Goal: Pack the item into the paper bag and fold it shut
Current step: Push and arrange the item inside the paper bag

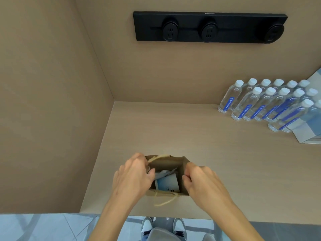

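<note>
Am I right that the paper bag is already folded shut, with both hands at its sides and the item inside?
Not quite: in the head view the paper bag is open at the top. The left hand and right hand are at its sides, and the item is inside.

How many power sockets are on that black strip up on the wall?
3 on the black strip: one socket near its left end, one around the middle, and one at the right end. None looks hidden, and nothing is plugged into any of them.
</note>
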